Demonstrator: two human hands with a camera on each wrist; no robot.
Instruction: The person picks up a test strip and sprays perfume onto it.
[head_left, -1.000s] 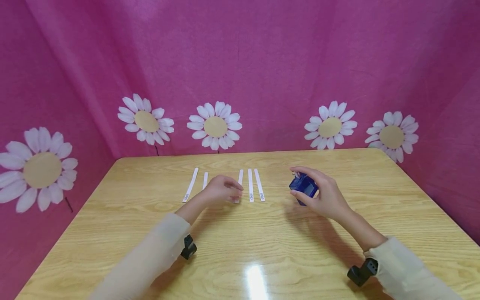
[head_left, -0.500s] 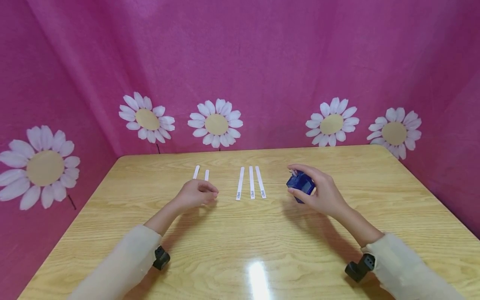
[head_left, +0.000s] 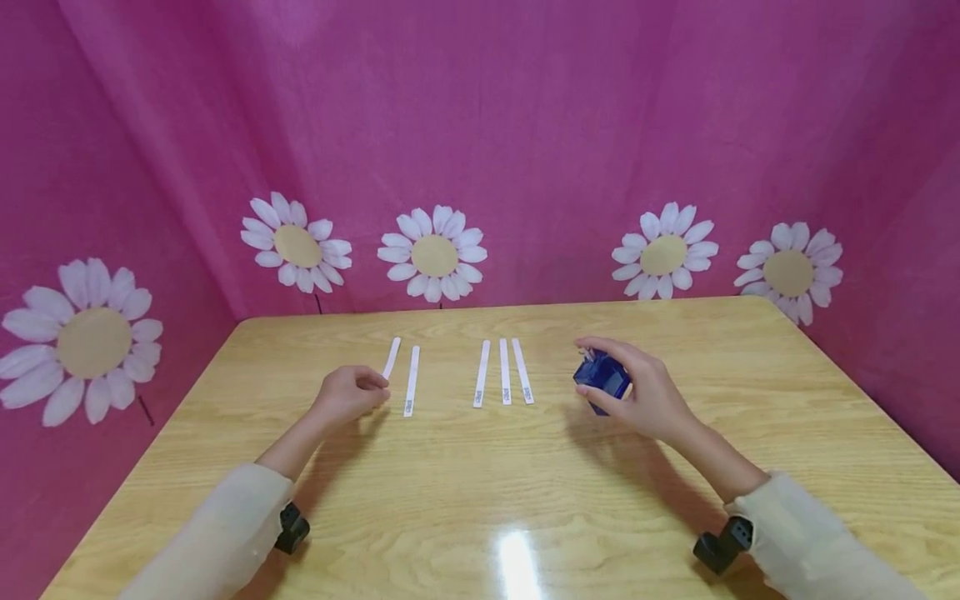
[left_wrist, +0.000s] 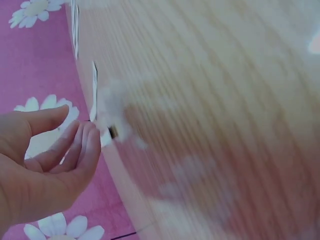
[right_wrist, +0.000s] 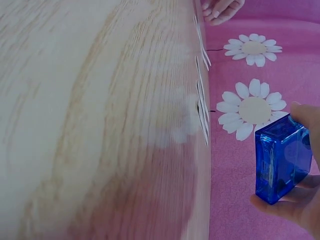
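Observation:
A square, see-through blue glass perfume bottle (head_left: 603, 377) is gripped by my right hand (head_left: 652, 396), thumb on one side and fingers on the other. The right wrist view shows the same bottle (right_wrist: 282, 159) tilted above the table. Near the leftmost white paper strip (head_left: 392, 358), my left hand (head_left: 348, 396) hovers and covers that strip's lower end in the head view. Its thumb and loosely bent fingers (left_wrist: 82, 145) stand apart with nothing between them. Just right of it lies a second strip (head_left: 412, 381), with small dark print at its near end.
Three more white strips, the closest being this strip (head_left: 482, 373), lie side by side between the hands. The wooden table (head_left: 450, 492) ends at a pink curtain (head_left: 525, 150) with daisies. Each sleeve carries a black wrist camera (head_left: 292, 527).
My left hand has moved left, from over the strips near the middle to the leftmost one, uncovering the strips it passed. My right hand stays nearly in place with the perfume bottle.

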